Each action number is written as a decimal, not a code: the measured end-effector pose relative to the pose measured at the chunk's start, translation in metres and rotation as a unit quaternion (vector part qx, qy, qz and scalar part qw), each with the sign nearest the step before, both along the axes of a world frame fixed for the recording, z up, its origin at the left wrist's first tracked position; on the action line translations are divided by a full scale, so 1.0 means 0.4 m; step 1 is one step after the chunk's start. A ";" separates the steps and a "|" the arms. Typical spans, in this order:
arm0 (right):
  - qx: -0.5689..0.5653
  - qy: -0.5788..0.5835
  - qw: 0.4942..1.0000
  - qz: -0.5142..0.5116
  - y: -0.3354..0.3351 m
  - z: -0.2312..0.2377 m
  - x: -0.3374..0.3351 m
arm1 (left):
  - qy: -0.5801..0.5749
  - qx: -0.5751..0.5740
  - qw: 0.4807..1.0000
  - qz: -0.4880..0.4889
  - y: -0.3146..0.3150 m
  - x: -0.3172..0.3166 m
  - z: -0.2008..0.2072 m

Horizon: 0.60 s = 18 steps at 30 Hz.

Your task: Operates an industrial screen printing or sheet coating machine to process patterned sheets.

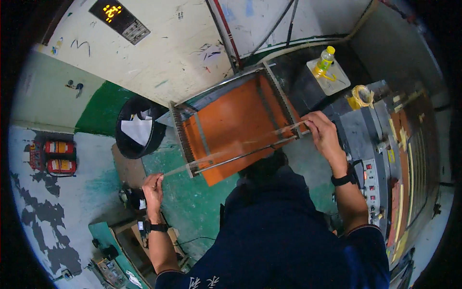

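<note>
A thin see-through sheet stretches between my hands, its near edge running slantwise over the front of a metal rack. My left hand pinches the left corner, just outside the rack. At the other end, my right hand grips the right corner between thumb and fingers, higher up in the view. Below lies the metal rack, with toothed bars along its two sides and a rod across its front. An orange panel fills the rack and juts out past its front left. Whether the clear sheet touches the rack I cannot tell.
Left of the rack stands a black bin with paper in it. A machine with a control panel is close by my right arm. A yellow-capped bottle and a tape roll sit beyond. Red extinguishers are at far left.
</note>
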State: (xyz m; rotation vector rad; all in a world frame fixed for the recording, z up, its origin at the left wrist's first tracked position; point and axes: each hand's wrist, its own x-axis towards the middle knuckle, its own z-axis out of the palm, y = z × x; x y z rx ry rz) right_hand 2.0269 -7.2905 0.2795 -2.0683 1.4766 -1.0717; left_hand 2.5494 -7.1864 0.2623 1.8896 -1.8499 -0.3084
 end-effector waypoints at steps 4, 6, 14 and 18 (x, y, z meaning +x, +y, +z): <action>-0.005 0.003 1.000 -0.006 0.007 0.005 0.010 | 0.010 -0.008 1.000 -0.015 -0.003 0.011 -0.007; -0.005 0.012 1.000 -0.010 0.011 0.008 0.012 | 0.009 -0.009 1.000 -0.019 -0.002 0.013 -0.001; 0.023 0.016 0.999 -0.031 0.015 -0.082 -0.026 | 0.031 0.005 0.997 -0.067 -0.013 0.016 -0.023; 0.067 0.022 0.997 -0.040 -0.001 -0.206 -0.036 | 0.006 0.044 0.994 -0.098 -0.015 0.013 -0.122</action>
